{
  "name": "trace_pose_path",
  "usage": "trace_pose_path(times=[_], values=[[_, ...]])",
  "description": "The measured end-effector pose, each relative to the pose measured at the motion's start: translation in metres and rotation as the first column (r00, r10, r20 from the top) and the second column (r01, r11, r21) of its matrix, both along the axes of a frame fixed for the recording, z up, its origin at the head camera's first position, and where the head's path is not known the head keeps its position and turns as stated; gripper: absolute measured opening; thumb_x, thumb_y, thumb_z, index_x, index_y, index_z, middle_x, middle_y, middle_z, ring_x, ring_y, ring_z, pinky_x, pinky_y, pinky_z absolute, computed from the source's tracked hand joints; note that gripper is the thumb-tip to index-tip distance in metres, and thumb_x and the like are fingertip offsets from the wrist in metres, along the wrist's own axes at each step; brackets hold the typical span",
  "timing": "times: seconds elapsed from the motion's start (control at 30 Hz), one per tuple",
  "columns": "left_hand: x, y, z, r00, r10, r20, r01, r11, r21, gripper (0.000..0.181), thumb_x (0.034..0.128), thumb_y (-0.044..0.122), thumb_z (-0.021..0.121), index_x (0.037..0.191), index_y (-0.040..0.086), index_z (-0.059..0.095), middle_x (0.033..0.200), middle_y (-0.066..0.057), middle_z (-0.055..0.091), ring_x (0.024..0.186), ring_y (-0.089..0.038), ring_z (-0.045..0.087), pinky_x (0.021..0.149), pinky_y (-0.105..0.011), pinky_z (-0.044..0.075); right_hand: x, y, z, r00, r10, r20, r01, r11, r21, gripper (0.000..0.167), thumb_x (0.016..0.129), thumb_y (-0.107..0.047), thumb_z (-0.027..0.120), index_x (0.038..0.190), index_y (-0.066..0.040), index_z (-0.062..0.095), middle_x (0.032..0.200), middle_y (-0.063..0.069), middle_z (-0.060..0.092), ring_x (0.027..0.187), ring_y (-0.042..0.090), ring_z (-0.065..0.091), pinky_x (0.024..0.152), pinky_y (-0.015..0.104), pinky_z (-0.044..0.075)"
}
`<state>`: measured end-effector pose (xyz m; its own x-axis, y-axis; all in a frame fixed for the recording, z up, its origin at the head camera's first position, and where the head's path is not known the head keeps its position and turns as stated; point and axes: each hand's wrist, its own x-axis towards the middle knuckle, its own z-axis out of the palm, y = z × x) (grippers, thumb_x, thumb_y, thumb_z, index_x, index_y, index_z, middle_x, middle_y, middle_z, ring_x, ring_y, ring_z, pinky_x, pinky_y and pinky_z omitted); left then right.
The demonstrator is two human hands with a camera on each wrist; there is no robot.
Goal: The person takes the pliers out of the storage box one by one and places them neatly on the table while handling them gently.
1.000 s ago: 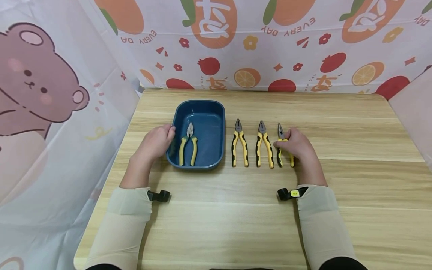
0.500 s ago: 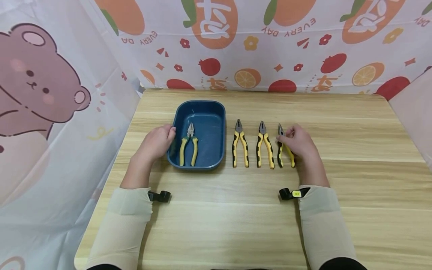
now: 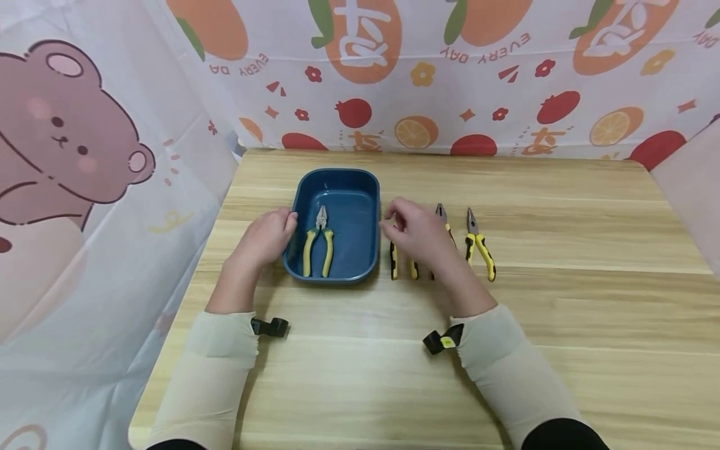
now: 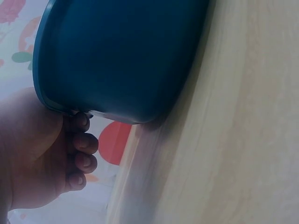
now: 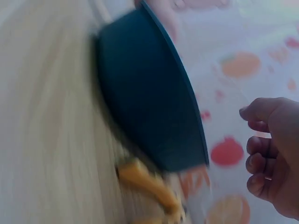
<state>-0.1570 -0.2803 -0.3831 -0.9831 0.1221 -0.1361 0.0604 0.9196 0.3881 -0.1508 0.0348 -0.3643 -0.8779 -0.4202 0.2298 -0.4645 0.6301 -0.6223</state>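
In the head view, a blue plastic tray (image 3: 353,234) stands left of centre, with pliers (image 3: 321,220) lying inside. My left hand (image 3: 264,236) pinches its left rim; in the left wrist view the fingers curl below that rim. My right hand (image 3: 422,232) hovers just right of the tray, fingers loosely bent, nothing in them. It hides most of one pair of yellow-and-black pliers (image 3: 394,261) and part of a second pair of pliers (image 3: 441,211). Farther right lie long-nose pliers (image 3: 472,226). A blurred yellow handle (image 5: 149,184) shows beside the tray in the right wrist view.
Everything stands on a light wooden table (image 3: 590,300). A fruit-print cloth (image 3: 444,81) hangs along its back edge, and a bear-print cloth (image 3: 73,262) covers the left side. Each wrist carries a small black camera mount (image 3: 272,327).
My right hand has left the long-nose pliers, which stay on the table, and has swung left over the other pliers to the tray's right side. My left hand keeps its place on the rim.
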Motion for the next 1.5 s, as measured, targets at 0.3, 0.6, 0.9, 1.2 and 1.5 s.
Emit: trace_pose_path(times=[0.3, 0.6, 0.9, 1.2, 1.5], values=[[0.000, -0.002, -0.003, 1.000, -0.002, -0.009, 0.002, 1.000, 0.008, 0.041, 0.1074, 0.034, 0.028, 0.103, 0.003, 0.055, 0.093, -0.018, 0.058, 0.089, -0.034, 0.053, 0.081, -0.049, 0.042, 0.008, -0.073, -0.001, 0.972, 0.232, -0.033, -0.220, 0.952, 0.215, 0.028, 0.097, -0.035, 0.061, 0.117, -0.016, 0.066, 0.108, 0.003, 0.061, 0.092, 0.015, 0.055, 0.079, 0.030, 0.051], [-0.001, -0.003, -0.003, 1.000, -0.009, 0.003, 0.009, 1.000, 0.004, 0.044, 0.1078, 0.036, 0.025, 0.107, 0.003, 0.055, 0.095, -0.019, 0.058, 0.089, -0.034, 0.053, 0.080, -0.047, 0.042, 0.006, -0.106, -0.025, 0.944, 0.301, 0.133, -0.327, 0.818, 0.474, 0.046, 0.104, -0.052, 0.031, 0.142, -0.034, 0.050, 0.147, 0.006, 0.040, 0.128, 0.026, 0.043, 0.102, 0.051, 0.041], [0.000, -0.003, -0.003, 1.000, -0.013, -0.002, 0.013, 1.000, -0.002, 0.044, 0.1080, 0.034, 0.025, 0.106, 0.002, 0.055, 0.092, -0.017, 0.058, 0.087, -0.033, 0.054, 0.079, -0.047, 0.043, 0.001, -0.117, -0.025, 0.887, 0.340, 0.311, -0.458, 0.725, 0.514, 0.047, 0.103, -0.057, 0.021, 0.145, -0.049, 0.040, 0.166, -0.009, 0.001, 0.152, 0.024, 0.006, 0.115, 0.062, 0.016], [0.000, -0.003, -0.003, 1.000, -0.009, 0.009, 0.009, 1.000, 0.013, 0.046, 0.1080, 0.035, 0.025, 0.114, 0.001, 0.056, 0.105, -0.021, 0.061, 0.095, -0.035, 0.057, 0.085, -0.052, 0.045, -0.002, -0.117, -0.026, 0.876, 0.370, 0.309, -0.481, 0.716, 0.507, 0.045, 0.103, -0.055, 0.025, 0.142, -0.046, 0.046, 0.165, -0.009, 0.011, 0.153, 0.027, 0.004, 0.116, 0.062, 0.014], [0.000, -0.003, -0.001, 1.000, 0.001, 0.023, -0.002, 1.000, 0.030, 0.044, 0.1080, 0.035, 0.025, 0.110, 0.004, 0.056, 0.100, -0.019, 0.059, 0.092, -0.034, 0.054, 0.082, -0.048, 0.043, 0.000, -0.118, -0.025, 0.915, 0.309, 0.260, -0.400, 0.782, 0.478, 0.034, 0.101, -0.052, 0.040, 0.125, -0.036, 0.058, 0.154, -0.002, 0.035, 0.147, 0.031, 0.022, 0.113, 0.059, 0.025]])
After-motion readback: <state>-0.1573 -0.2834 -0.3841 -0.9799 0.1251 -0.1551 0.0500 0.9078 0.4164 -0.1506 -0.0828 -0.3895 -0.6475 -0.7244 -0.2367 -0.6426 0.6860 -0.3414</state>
